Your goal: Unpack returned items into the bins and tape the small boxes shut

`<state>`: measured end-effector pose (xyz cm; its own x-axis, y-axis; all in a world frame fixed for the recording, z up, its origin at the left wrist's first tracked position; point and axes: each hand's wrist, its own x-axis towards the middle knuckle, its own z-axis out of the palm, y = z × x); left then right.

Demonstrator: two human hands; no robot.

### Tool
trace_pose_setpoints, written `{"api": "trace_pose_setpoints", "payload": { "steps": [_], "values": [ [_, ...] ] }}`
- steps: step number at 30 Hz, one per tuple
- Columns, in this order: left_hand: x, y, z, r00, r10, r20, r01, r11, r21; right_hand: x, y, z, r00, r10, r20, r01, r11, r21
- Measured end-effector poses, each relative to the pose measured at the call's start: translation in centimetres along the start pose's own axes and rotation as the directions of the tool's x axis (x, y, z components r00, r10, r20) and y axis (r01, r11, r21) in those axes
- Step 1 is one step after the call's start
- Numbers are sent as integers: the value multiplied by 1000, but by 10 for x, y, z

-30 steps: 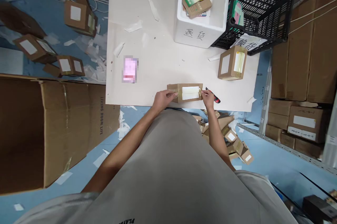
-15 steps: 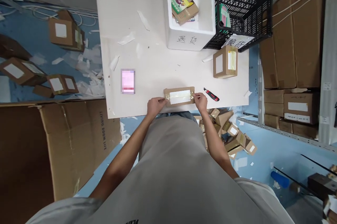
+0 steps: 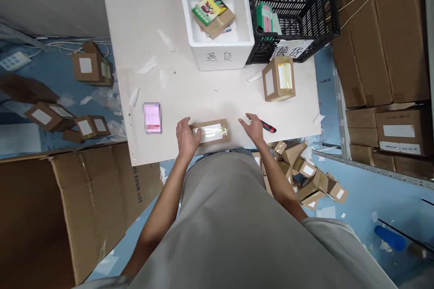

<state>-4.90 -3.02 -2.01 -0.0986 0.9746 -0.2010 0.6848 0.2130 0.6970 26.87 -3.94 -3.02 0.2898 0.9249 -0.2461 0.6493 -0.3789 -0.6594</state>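
Flat carton [image 3: 213,131], near: plain brown, with a white label [image 3: 207,132] under glossy yellowish tape [image 3: 224,130]. Utility knife [image 3: 269,126], to its right: red and black. Table [image 3: 190,90]: off-white. Upright box [image 3: 278,83], right: brown, with white labels and a yellowish tape strip. Bin [image 3: 242,56], far: white, with dark handwritten characters; the booklet [image 3: 207,10] in it is yellow and green. Crate [image 3: 262,45], far right: black lattice; the packet [image 3: 266,17] in it is green and pink. Floor [image 3: 359,189]: blue. Shirt [image 3: 237,216]: grey.
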Motion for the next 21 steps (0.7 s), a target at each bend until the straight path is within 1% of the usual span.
{"api": "trace_pose_setpoints", "payload": {
  "steps": [2,4,6,7,9,12,14,15,16,18,21],
  "values": [
    [5,35,21,996,74,54,-72,997,-32,20,23,-32,991,-18,-132,16,1000,-13],
    [12,71,49,980,147,134,-140,988,-65,41,47,-64,972,2,-235,-6,1000,-14],
    [22,107,84,948,226,223,-209,973,-98,64,69,-91,953,59,-298,-61,998,2],
    [27,124,103,926,265,268,-243,963,-116,76,79,-102,944,96,-316,-96,995,15],
    [37,156,142,877,330,349,-292,943,-159,98,93,-117,935,150,-322,-146,989,35],
    [50,199,199,817,359,451,-295,933,-209,127,101,-123,946,153,-287,-154,988,17],
    [55,221,228,798,339,498,-264,940,-216,141,101,-119,953,141,-269,-152,988,-23],
    [55,229,239,796,327,509,-246,944,-220,146,99,-117,953,140,-268,-158,986,-46],
    [55,236,248,798,316,514,-230,947,-225,149,97,-115,951,143,-273,-168,983,-70],
    [52,244,259,806,296,512,-200,951,-236,152,92,-112,945,150,-291,-191,974,-119],
    [48,243,261,824,262,503,-151,956,-251,146,83,-110,943,142,-300,-202,963,-178]
  ]
}}
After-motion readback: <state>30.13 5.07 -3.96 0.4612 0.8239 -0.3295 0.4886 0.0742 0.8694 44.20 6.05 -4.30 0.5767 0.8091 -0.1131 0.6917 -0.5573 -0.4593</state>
